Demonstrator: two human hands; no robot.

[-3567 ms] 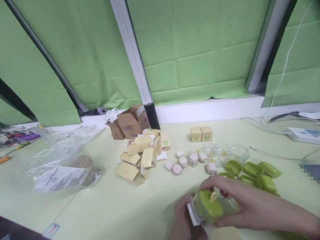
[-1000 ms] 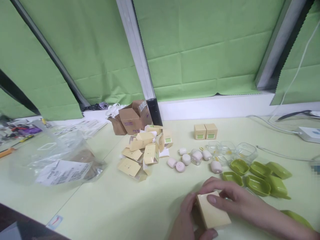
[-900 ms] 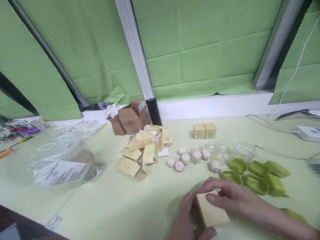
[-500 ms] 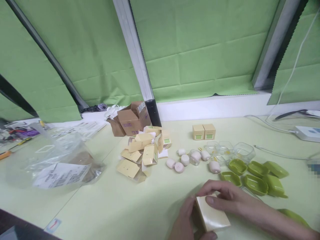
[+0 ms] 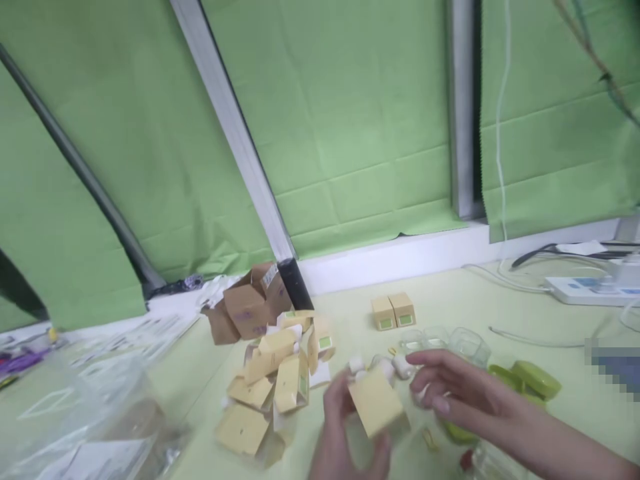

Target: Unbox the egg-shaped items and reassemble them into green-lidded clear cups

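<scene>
My left hand is closed around a small cream cardboard box, with its plain face turned up toward me. My right hand is apart from the box, to its right, fingers loosely bent and spread. Behind and beneath those fingers lie short white cylinder-like pieces, partly hidden; whether a fingertip touches one is unclear. Olive-green dishes and clear plastic cups sit beyond my right hand. Two closed cream boxes with green labels stand side by side farther back.
A pile of opened cream boxes lies left of my hands, before a brown carton. A clear plastic bag spreads at lower left. At the right are a power strip and white cables. A clear container is near the front edge.
My right hand has let go of the cream box and moved off to its right. My left hand keeps the box, now tilted differently. The camera view has shifted right and up.
</scene>
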